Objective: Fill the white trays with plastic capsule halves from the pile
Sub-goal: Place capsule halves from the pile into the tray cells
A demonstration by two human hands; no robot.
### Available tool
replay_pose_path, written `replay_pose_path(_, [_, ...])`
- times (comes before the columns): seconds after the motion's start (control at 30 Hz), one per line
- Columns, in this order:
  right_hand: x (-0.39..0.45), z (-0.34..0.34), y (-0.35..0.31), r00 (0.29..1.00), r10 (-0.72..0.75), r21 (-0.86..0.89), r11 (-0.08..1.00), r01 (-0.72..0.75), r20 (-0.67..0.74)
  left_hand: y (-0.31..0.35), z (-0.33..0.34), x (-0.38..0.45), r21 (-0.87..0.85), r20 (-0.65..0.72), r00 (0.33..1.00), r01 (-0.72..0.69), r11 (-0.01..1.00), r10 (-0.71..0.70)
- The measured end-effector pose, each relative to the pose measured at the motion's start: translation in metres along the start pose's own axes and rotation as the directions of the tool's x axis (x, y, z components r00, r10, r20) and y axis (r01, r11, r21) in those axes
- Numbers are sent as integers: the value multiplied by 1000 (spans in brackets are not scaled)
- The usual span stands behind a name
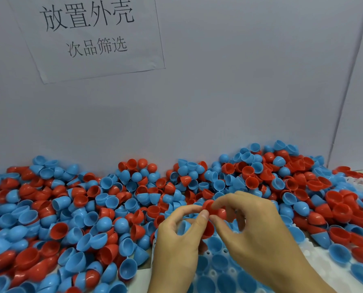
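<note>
Both hands meet over the near white tray [315, 269]: the left hand [176, 246] and right hand [254, 225] pinch one red capsule half [210, 206], at the near edge of the red-and-blue pile [91, 208].

Pile [113, 208] of loose red and blue capsule halves, heaped against wall [218, 102], cups facing all ways. White tray [315, 261] in front of pile, knobbed, partly buried, several blue halves [225, 280] seated open side up. One red half [209, 206] pinched above tray.
</note>
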State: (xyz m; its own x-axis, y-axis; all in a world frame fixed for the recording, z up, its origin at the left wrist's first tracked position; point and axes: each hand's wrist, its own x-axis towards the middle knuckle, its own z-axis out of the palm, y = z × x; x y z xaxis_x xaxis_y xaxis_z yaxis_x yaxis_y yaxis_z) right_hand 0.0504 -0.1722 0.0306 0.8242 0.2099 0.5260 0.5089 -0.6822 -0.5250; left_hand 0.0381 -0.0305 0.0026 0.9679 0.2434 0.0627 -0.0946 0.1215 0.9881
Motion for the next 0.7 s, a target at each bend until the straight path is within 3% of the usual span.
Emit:
replay_pose_path(0.2, [2, 2, -1, 996, 33, -42, 999, -30, 80, 0, 3, -1, 13, 52, 998, -33, 999, 33])
replay_pose_path(0.7, [4, -2, 11, 995, 76, -19, 997, -74, 69, -1, 1, 1, -28, 91, 993, 81, 996, -78])
